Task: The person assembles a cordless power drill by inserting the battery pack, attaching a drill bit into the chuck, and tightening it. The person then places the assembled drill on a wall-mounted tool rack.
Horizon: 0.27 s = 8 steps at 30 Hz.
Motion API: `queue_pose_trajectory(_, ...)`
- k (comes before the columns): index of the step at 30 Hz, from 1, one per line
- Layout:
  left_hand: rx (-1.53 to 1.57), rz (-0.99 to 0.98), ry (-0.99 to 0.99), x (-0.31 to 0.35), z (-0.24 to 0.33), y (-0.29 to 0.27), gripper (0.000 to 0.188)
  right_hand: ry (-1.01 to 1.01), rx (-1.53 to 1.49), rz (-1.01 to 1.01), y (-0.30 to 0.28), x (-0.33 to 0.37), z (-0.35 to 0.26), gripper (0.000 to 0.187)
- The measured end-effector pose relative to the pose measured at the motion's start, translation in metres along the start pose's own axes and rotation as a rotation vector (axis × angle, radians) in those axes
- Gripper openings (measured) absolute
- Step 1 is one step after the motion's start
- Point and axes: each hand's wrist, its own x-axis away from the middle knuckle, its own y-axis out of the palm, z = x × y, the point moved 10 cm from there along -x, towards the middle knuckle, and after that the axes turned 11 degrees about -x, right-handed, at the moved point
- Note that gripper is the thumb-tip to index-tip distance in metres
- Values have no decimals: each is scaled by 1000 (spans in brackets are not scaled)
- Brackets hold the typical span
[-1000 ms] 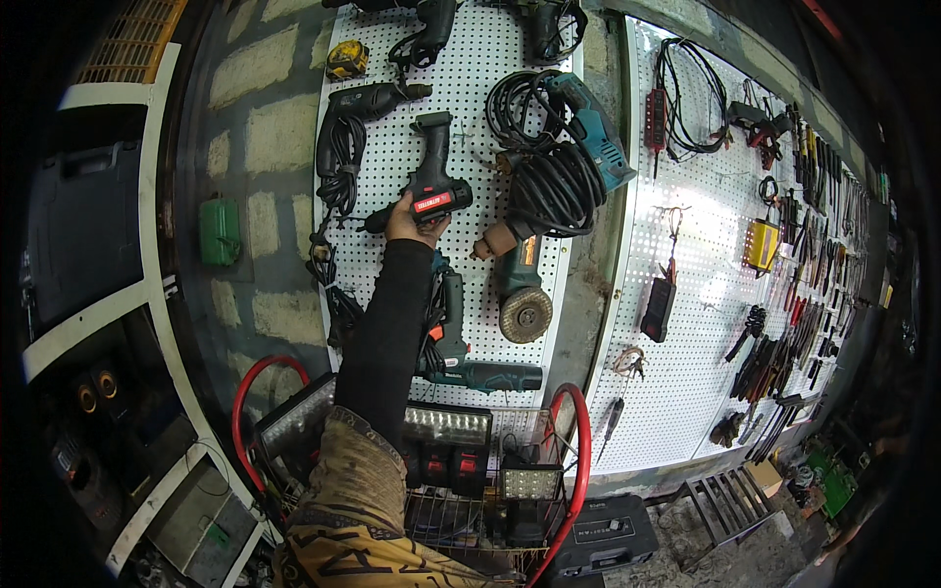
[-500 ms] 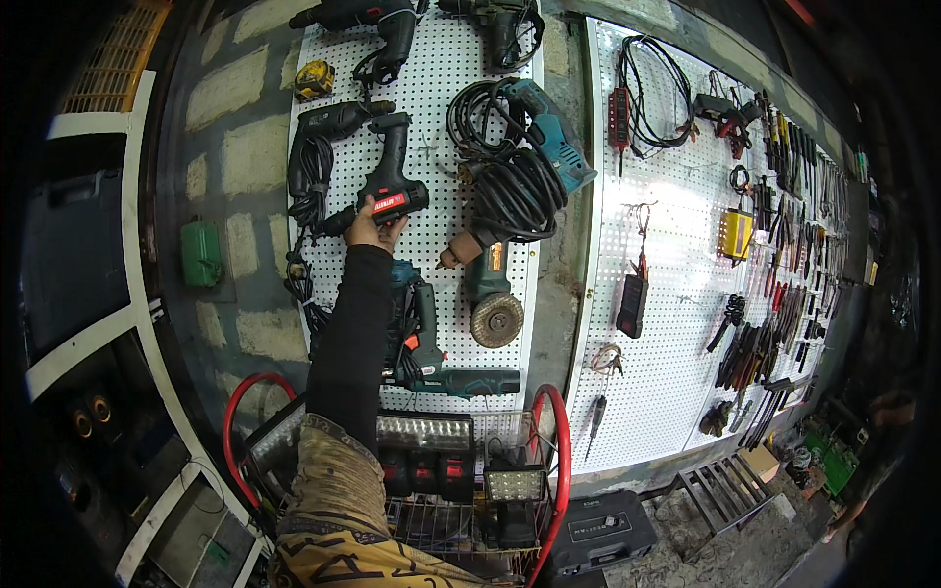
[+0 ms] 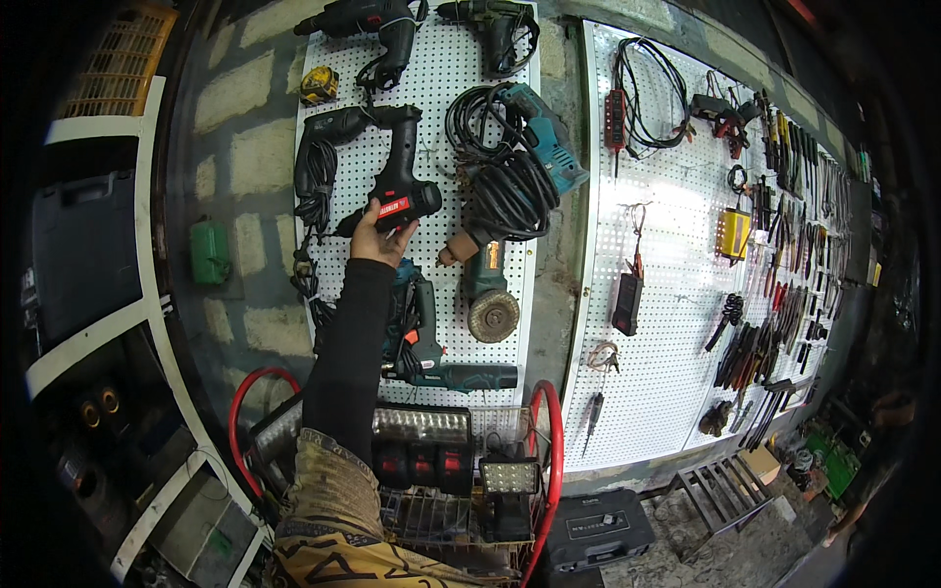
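My left hand (image 3: 380,241) reaches up to the pegboard (image 3: 446,137) and grips a black cordless drill (image 3: 423,200) with a red label. The thumb lies on the front of the drill's body and the fingers curl beneath it. Its handle points up and its nose points left. Whether the drill still touches the board I cannot tell. Close on the left hangs a black corded drill (image 3: 319,127) with bundled cable. To the right are a teal power tool (image 3: 557,147) with coiled black cable and an angle grinder (image 3: 493,316). My right hand is out of view.
Below the board stands a red-framed cart (image 3: 555,431) holding work lights (image 3: 510,478). A black case (image 3: 600,529) lies on the floor. Another pegboard (image 3: 657,294) with hand tools is at right, and a white-framed shelf (image 3: 147,284) at left. A green canister (image 3: 209,252) hangs on the wall.
The gripped drill and my left hand have shifted slightly right and down in the picture. The board's tools have shifted a little too, as the view moved. The grip stays the same.
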Motion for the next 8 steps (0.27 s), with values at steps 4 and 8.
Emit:
queue_pose_trajectory(4, -6, -62, -42, 45, -12, 6, 33, -140, 66, -36, -7, 8, -8, 33)
queue_pose_trajectory(8, 8, -198, -104, 108, -25, 13, 42, -53, 43, -63, -27, 21, -2, 33)
